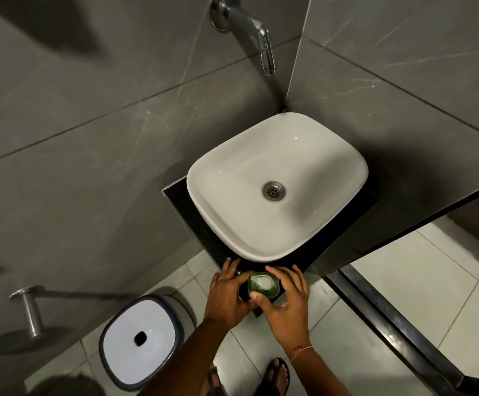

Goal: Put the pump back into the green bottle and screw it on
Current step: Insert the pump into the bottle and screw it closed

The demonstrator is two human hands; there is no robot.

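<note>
On the near corner of a glossy black counter (pixel 192 212), just in front of a white sink (pixel 232 224), stands a green translucent bottle (pixel 272 292) seen from above, a pale rounded pump (pixel 262 281) on top. 2 bare hands cup it: the left hand (pixel 226 292) wraps the bottle's left side, the right hand (pixel 289 295) presses its right side, thumb on the near edge. The sink is smooth, a rounded rectangle with a metal drain (pixel 274 190). A chrome tap (pixel 261 38) juts from grey tiled wall. A white-lidded bin (pixel 138 341) sits on pale floor tiles.
</note>
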